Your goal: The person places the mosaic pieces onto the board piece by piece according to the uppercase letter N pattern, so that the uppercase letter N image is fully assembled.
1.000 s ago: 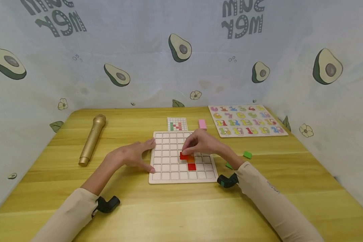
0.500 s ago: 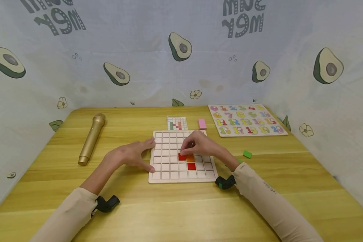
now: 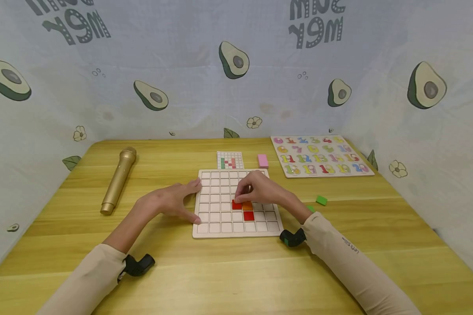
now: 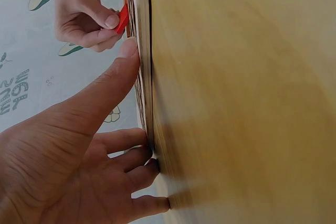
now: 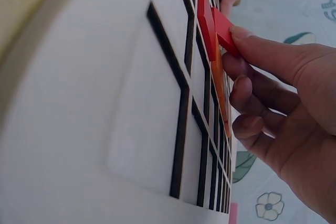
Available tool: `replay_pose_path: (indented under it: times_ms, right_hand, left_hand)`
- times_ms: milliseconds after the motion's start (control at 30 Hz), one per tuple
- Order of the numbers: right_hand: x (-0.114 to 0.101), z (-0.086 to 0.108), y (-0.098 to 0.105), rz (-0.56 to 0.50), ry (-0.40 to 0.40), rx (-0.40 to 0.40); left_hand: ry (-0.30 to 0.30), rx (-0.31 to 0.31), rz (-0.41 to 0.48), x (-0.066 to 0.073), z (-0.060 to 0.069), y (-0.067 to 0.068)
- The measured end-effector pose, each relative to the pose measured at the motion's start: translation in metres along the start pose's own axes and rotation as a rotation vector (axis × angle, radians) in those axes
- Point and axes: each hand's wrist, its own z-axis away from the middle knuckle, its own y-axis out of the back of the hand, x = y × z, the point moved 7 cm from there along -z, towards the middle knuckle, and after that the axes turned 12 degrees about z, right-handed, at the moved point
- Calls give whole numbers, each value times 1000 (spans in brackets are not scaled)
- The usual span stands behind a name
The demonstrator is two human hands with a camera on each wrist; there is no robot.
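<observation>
In the head view, a square white grid board (image 3: 216, 218) lies on the table. My right hand (image 3: 260, 188) pinches a red square tile (image 3: 237, 204) between thumb and fingers over a cell left of an orange tile (image 3: 247, 206). The right wrist view shows this held tile (image 5: 226, 32) tilted against the board. Another red tile (image 3: 248, 215) lies in the cell just below the orange one. My left hand (image 3: 171, 201) rests at the board's left edge, thumb and fingers spread; in the left wrist view its thumb (image 4: 113, 80) touches the edge.
Behind the board lie a small pattern card (image 3: 229, 160) and a pink block (image 3: 262, 161). A number puzzle board (image 3: 323, 156) is at back right, a gold microphone (image 3: 118, 181) at left. Green tiles (image 3: 321, 200) lie near the right forearm.
My right hand has shifted slightly left and down, bringing the red tile lower beside the orange one. The left hand stays at the board's edge.
</observation>
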Motion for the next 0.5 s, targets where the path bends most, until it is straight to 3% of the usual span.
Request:
replay_pose_path:
  times_ms: [500]
  right_hand:
    - [-9,-1,-2,17,68,-6]
  left_hand:
    - [8,-14,3,0,1,1]
